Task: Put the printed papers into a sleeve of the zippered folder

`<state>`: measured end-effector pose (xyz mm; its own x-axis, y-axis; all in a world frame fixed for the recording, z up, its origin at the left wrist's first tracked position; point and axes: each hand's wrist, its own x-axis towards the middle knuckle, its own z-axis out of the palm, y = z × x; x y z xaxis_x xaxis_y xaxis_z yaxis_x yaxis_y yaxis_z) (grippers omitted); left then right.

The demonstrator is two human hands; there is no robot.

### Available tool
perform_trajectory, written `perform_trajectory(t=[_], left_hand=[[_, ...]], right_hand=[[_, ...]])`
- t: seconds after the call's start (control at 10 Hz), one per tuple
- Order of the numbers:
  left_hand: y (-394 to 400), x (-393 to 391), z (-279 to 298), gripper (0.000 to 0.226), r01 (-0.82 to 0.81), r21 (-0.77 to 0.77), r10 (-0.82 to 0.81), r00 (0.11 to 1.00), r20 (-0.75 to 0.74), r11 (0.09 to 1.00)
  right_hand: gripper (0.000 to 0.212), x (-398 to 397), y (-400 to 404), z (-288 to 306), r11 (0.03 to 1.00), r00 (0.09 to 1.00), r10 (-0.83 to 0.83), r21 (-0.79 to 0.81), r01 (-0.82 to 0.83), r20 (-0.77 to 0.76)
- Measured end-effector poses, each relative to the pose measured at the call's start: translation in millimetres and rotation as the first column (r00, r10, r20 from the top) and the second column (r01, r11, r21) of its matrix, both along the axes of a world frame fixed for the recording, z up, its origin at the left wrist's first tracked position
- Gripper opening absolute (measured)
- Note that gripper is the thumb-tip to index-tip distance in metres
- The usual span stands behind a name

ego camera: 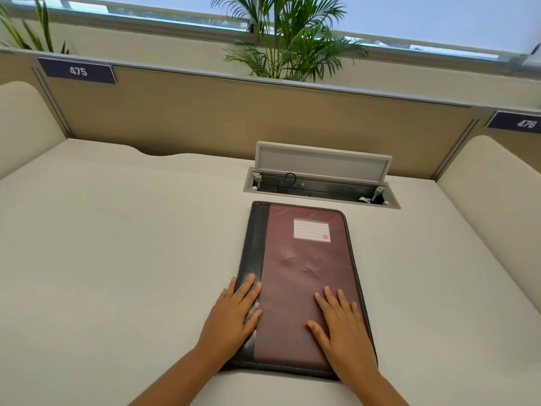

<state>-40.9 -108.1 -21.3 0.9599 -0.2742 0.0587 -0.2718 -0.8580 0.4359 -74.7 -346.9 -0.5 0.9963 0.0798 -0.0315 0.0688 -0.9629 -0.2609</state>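
The zippered folder (301, 268) lies closed and flat on the desk in front of me, maroon with a black spine along its left side and a white label near its top. My left hand (231, 320) rests flat on the spine at the folder's lower left, fingers spread. My right hand (342, 326) lies flat on the maroon cover at the lower right, fingers apart. Neither hand grips anything. No printed papers are in view.
The cream desk (117, 244) stretches wide on both sides. Behind the folder an open cable box (319, 183) with a raised lid is set into the desk. A tan partition (234, 112) with number signs closes the back; curved side dividers stand left and right.
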Motion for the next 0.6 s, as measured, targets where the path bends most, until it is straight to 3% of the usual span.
perform_trajectory(t=[0.2, 0.4, 0.5, 0.6], left_hand=[[-2.3, -0.6, 1.9, 0.052, -0.008, -0.041, 0.008, 1.000, 0.004, 0.999], [-2.3, -0.6, 3.3, 0.051, -0.018, 0.074, 0.018, 1.000, 0.002, 0.997], [-1.6, 0.1, 8.6, 0.054, -0.026, 0.106, 0.022, 0.999, 0.032, 0.994], [-1.4, -3.0, 17.1, 0.065, 0.013, 0.086, -0.024, 0.992, 0.124, 0.996]], right_hand=[[0.061, 1.1, -2.9, -5.5, 0.999, 1.000, 0.014, -0.033, -0.013, 0.025], [0.061, 1.8, -1.0, -1.3, 1.000, 1.000, 0.018, -0.022, -0.018, 0.002], [0.061, 1.4, -1.4, 5.1, 0.999, 1.000, 0.018, 0.036, -0.018, -0.019], [0.061, 2.0, -1.1, 13.9, 0.993, 0.998, 0.014, 0.113, -0.021, 0.059]])
